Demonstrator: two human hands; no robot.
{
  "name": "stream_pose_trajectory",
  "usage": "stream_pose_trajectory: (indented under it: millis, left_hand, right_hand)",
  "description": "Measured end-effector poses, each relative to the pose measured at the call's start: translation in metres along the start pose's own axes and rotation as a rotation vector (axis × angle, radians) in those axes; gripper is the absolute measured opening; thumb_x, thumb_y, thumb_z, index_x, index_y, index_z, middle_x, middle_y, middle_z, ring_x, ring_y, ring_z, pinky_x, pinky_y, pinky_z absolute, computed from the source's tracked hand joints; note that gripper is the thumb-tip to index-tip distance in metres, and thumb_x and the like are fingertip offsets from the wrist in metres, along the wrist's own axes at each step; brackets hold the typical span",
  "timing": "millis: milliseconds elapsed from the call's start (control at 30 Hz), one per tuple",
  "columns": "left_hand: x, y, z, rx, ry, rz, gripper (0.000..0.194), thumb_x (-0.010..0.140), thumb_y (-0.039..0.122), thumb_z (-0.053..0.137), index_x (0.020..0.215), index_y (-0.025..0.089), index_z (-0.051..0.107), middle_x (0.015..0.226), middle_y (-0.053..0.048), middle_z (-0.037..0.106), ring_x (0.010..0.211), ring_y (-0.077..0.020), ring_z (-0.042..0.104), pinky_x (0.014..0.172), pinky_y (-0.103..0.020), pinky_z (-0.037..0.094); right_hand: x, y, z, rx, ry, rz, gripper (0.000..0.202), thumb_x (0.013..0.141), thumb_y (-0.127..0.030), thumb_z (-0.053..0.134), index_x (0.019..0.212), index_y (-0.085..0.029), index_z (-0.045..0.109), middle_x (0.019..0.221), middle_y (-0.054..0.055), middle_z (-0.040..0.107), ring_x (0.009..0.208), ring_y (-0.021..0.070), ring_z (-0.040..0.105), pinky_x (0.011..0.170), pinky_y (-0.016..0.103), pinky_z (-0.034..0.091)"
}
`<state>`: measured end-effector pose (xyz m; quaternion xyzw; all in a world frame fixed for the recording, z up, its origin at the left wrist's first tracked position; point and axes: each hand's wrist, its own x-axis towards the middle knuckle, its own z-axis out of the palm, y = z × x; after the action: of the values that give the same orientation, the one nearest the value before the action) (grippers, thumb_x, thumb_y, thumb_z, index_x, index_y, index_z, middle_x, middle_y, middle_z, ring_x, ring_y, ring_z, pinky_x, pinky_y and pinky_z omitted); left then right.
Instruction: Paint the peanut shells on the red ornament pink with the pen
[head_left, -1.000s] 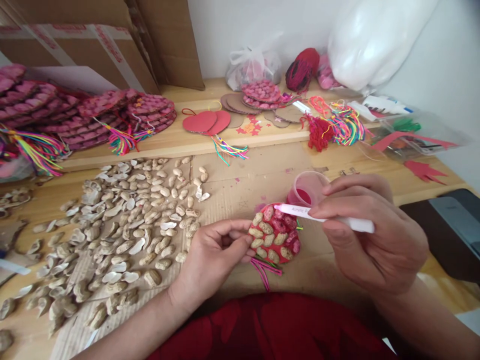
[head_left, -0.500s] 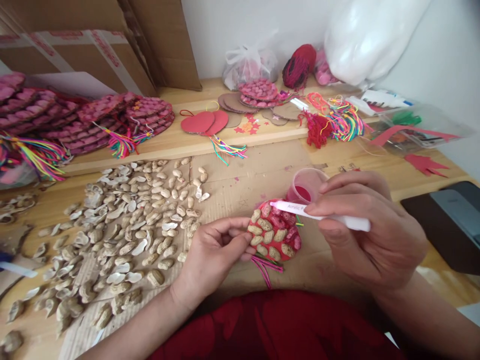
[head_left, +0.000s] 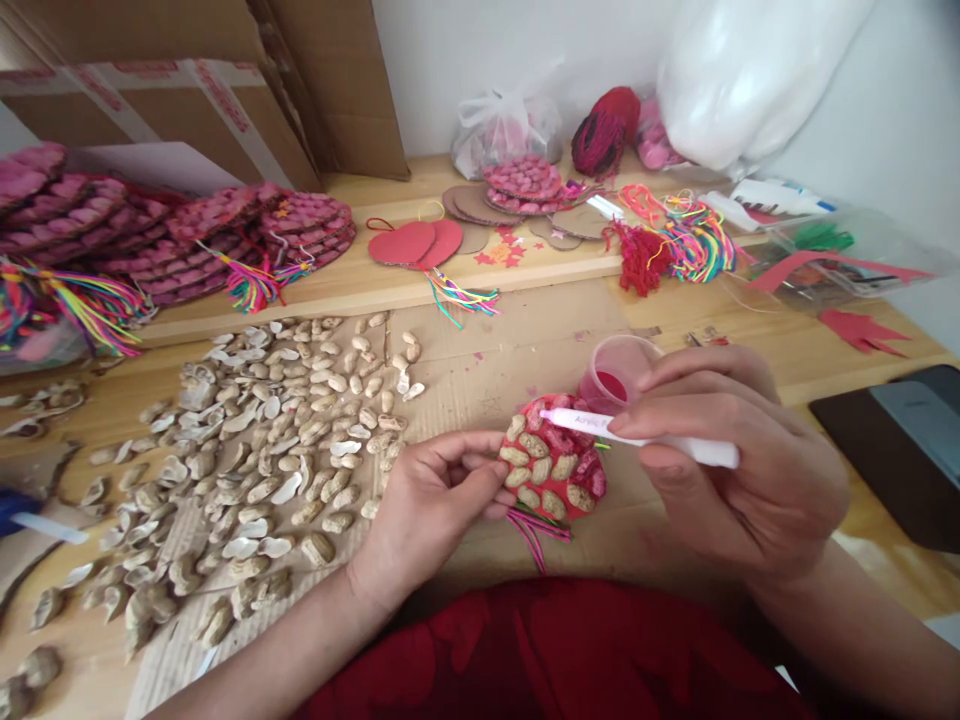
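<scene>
A round red disc (head_left: 541, 490) covered in peanut shells is pinched at its left edge by my left hand (head_left: 442, 500). Shells on its upper and right parts are pink, while those at the left and bottom are plain tan. My right hand (head_left: 735, 450) grips a white paint marker (head_left: 645, 438), whose pink tip rests at or just over a shell near the disc's top. Behind the disc stands a clear plastic cup (head_left: 616, 372) with pink-red liquid. Pink and green strings (head_left: 536, 530) hang from the disc's lower edge.
Loose peanut shells (head_left: 285, 450) spread over cardboard at the left. Stacked pink shell discs (head_left: 225, 240) with colored tassels line the raised shelf (head_left: 375, 290). Red discs (head_left: 416, 243), yarn (head_left: 600, 135) and bags sit at the back. A dark flat case (head_left: 900, 450) lies at the right.
The whole view has shifted slightly, so things appear a little further right. The marker tip remains by the upper shells, and both hands keep their holds.
</scene>
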<state>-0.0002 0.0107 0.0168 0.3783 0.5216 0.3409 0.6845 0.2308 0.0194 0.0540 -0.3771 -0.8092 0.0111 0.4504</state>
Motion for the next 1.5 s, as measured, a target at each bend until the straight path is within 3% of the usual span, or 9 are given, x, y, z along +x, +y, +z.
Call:
stream_pose_trajectory:
  millis: [100, 267, 600, 767, 1000, 1500]
  left_hand:
    - [0.000, 0.000, 0.000, -0.010, 0.000, 0.004, 0.025, 0.078, 0.029, 0.080, 0.098, 0.015, 0.080, 0.071, -0.003, 0.076, 0.061, -0.0125, 0.072, 0.060, -0.019, 0.060]
    - [-0.001, 0.001, 0.000, -0.045, -0.031, -0.005, 0.023, 0.079, 0.027, 0.080, 0.098, 0.015, 0.080, 0.072, -0.003, 0.077, 0.061, -0.0108, 0.071, 0.060, -0.017, 0.059]
    - [-0.001, 0.000, -0.003, -0.044, -0.021, -0.014, 0.020, 0.083, 0.026, 0.078, 0.099, 0.014, 0.078, 0.071, -0.003, 0.077, 0.062, -0.0109, 0.071, 0.060, -0.017, 0.059]
    - [-0.001, 0.000, -0.004, -0.050, -0.028, -0.006, 0.023, 0.082, 0.026, 0.078, 0.101, 0.013, 0.078, 0.072, -0.003, 0.077, 0.062, -0.0109, 0.071, 0.059, -0.016, 0.059]
    - [0.000, 0.000, -0.003, -0.080, -0.016, -0.017, 0.022, 0.081, 0.025, 0.079, 0.100, 0.014, 0.078, 0.072, -0.003, 0.078, 0.061, -0.0107, 0.072, 0.058, -0.016, 0.059]
    - [0.000, -0.001, -0.003, -0.096, -0.020, -0.013, 0.022, 0.080, 0.023, 0.080, 0.100, 0.012, 0.077, 0.072, -0.004, 0.078, 0.060, -0.0113, 0.072, 0.057, -0.016, 0.059]
  right_hand:
    - [0.000, 0.001, 0.000, -0.002, -0.022, -0.004, 0.008, 0.087, -0.020, 0.065, 0.095, -0.023, 0.066, 0.081, 0.000, 0.072, 0.093, 0.0206, 0.064, 0.089, 0.041, 0.051]
    - [-0.001, 0.005, -0.001, -0.069, 0.047, 0.014, 0.007, 0.087, -0.022, 0.067, 0.094, -0.021, 0.067, 0.080, 0.001, 0.072, 0.092, 0.0201, 0.065, 0.088, 0.041, 0.050]
    - [-0.001, -0.004, -0.001, 0.010, -0.049, -0.055, 0.006, 0.089, -0.024, 0.066, 0.094, -0.021, 0.066, 0.081, 0.000, 0.072, 0.090, 0.0201, 0.065, 0.088, 0.042, 0.050]
    - [-0.002, -0.002, 0.000, -0.056, -0.002, -0.025, 0.008, 0.090, -0.021, 0.064, 0.098, -0.022, 0.066, 0.085, 0.001, 0.073, 0.095, 0.0205, 0.065, 0.089, 0.042, 0.049]
    - [-0.001, -0.005, 0.000, 0.005, -0.045, -0.035, 0.005, 0.093, -0.025, 0.061, 0.094, -0.021, 0.065, 0.081, 0.001, 0.072, 0.092, 0.0188, 0.063, 0.089, 0.040, 0.049]
    - [-0.004, -0.001, -0.001, -0.025, -0.016, -0.034, 0.008, 0.089, -0.023, 0.065, 0.097, -0.020, 0.067, 0.084, 0.002, 0.072, 0.096, 0.0206, 0.063, 0.090, 0.042, 0.048]
